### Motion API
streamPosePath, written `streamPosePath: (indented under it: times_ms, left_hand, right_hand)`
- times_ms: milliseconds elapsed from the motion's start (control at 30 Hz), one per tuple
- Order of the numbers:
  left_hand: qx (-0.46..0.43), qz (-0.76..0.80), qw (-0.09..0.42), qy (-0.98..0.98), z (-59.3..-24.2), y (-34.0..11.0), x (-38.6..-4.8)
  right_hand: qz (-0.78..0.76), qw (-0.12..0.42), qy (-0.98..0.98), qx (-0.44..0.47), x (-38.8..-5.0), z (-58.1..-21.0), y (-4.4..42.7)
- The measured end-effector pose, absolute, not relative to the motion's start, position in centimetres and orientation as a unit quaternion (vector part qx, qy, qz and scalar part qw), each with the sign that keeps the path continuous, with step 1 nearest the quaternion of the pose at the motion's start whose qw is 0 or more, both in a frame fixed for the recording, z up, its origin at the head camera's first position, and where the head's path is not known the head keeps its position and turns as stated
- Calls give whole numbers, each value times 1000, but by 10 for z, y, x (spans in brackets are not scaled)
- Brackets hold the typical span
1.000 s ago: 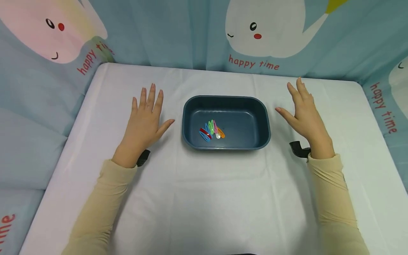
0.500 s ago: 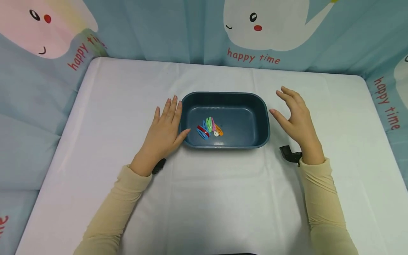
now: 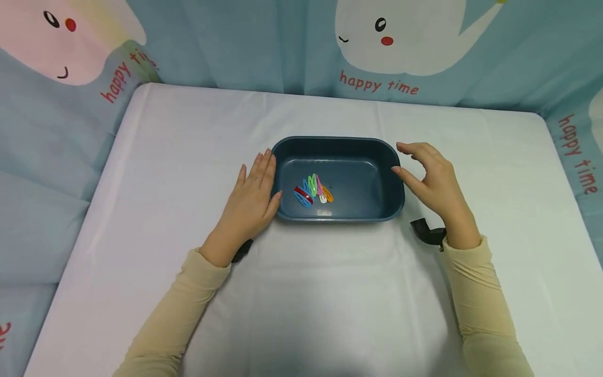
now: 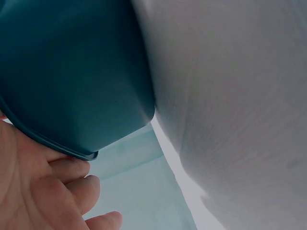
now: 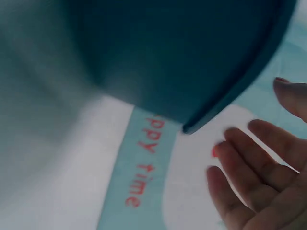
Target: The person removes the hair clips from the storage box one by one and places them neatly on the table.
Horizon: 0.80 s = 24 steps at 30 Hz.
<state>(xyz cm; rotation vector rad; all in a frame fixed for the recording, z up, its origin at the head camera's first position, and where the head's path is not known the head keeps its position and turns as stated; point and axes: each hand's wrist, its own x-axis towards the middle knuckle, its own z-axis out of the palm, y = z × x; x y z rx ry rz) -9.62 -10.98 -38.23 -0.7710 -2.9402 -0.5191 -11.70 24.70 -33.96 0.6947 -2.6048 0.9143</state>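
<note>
A dark blue rectangular tray (image 3: 358, 216) stands on the white cloth in the head view, with several coloured hair clips (image 3: 313, 187) lying in its left half. My left hand (image 3: 249, 204) touches the tray's left end, fingers straight and close together; in the left wrist view its fingers (image 4: 81, 191) meet the rim (image 4: 53, 143). At the right end, my right hand (image 3: 438, 183) has its thumb and fingers spread apart, close to the rim. The right wrist view shows its relaxed fingers (image 5: 254, 167) beside the tray wall (image 5: 182, 62), with a gap between.
White cloth (image 3: 301, 293) covers the table around the tray. A light blue curtain (image 3: 245, 47) with whale pictures and red lettering hangs behind and along both sides. A black wrist piece (image 3: 427, 232) sticks out beside the right wrist.
My left hand has moved right, from beside the tray to its left end. My right hand has come left to the right end, its fingers bending more. The clips lie as before.
</note>
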Motion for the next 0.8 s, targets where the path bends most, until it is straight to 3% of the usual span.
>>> streamPosePath:
  times_ms: [400, 800]
  left_hand:
    - [-251, -159, 31, -954, -380, -108, -96]
    - [-247, -157, 16, -956, -379, -108, -96]
  right_hand:
    - [326, -38, -903, 279, -133, -308, 223]
    - [375, -242, -852, 273, -169, -313, 190]
